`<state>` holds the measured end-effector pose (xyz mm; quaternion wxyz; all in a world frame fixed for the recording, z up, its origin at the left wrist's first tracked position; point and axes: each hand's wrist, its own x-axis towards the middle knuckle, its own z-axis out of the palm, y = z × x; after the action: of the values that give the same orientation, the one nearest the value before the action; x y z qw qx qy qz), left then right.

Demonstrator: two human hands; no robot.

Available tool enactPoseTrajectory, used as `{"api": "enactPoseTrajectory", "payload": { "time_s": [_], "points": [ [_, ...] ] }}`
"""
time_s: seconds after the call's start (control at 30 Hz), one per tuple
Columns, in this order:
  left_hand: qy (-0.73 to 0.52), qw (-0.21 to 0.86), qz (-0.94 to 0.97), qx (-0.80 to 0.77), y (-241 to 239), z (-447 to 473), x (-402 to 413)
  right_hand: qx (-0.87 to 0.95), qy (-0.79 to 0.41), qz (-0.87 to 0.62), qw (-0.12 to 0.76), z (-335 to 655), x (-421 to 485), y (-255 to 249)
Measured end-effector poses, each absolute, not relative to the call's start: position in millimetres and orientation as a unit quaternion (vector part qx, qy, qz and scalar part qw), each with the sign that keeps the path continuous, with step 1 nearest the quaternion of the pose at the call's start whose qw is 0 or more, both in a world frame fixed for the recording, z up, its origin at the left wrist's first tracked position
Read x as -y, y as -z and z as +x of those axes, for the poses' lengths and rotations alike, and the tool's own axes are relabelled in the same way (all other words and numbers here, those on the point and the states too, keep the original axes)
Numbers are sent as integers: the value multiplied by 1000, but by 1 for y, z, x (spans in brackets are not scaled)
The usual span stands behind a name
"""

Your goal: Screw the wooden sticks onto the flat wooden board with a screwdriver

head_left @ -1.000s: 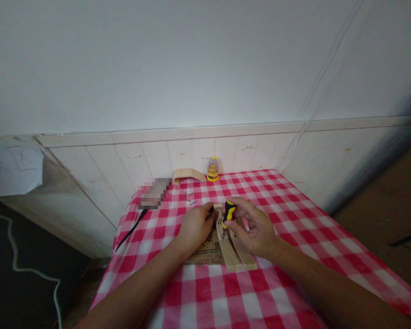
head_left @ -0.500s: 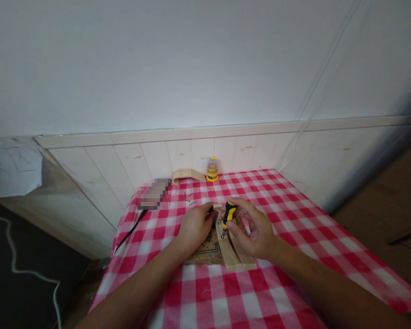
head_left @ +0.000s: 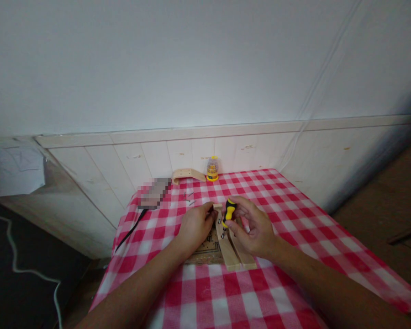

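Note:
My right hand (head_left: 258, 230) is closed on a short black-and-yellow screwdriver (head_left: 229, 211), its fingertips around the handle. The screwdriver leans a little, and its tip meets a screw in a pale wooden piece (head_left: 229, 256). Farther up that piece, another screw head (head_left: 219, 221) stands out. Closed around the far end of the wood is my left hand (head_left: 196, 227), its fingertips partly hidden. A second wooden strip (head_left: 248, 262) runs alongside on the right, partly under my right hand. Both rest on a board with dark printed markings (head_left: 205, 252).
Several loose screws (head_left: 189, 201) lie on the checkered cloth (head_left: 205, 292) beyond my left hand. A bent wooden piece (head_left: 189, 174) and a yellow-based clear bit case (head_left: 213, 170) stand by the wall. At the left, a pixelated flat object (head_left: 154, 194) has a black strap (head_left: 132, 229).
The screwdriver handle has turned slightly in my right hand, showing more yellow. My left hand and the wooden pieces have stayed where they were.

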<state>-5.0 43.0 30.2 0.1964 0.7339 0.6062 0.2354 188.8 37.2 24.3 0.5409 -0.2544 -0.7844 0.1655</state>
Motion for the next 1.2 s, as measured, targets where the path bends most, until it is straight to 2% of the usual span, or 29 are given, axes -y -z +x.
{"api": "enactPoseTrajectory", "payload": {
  "time_s": [0.13, 0.67, 0.93, 1.2],
  "points": [
    [-235, 197, 734, -607, -30, -5, -43, 781, -184, -263, 536, 189, -38, -22],
    [-243, 193, 739, -598, -30, -6, -43, 791, -117, -245, 548, 188, -39, -25],
    [-244, 195, 739, -597, -27, -6, -44, 800, -176, -213, 533, 189, -36, -26],
    [-246, 193, 739, -597, -27, -6, -44, 803, -160, -229, 527, 190, -35, -27]
  ]
}}
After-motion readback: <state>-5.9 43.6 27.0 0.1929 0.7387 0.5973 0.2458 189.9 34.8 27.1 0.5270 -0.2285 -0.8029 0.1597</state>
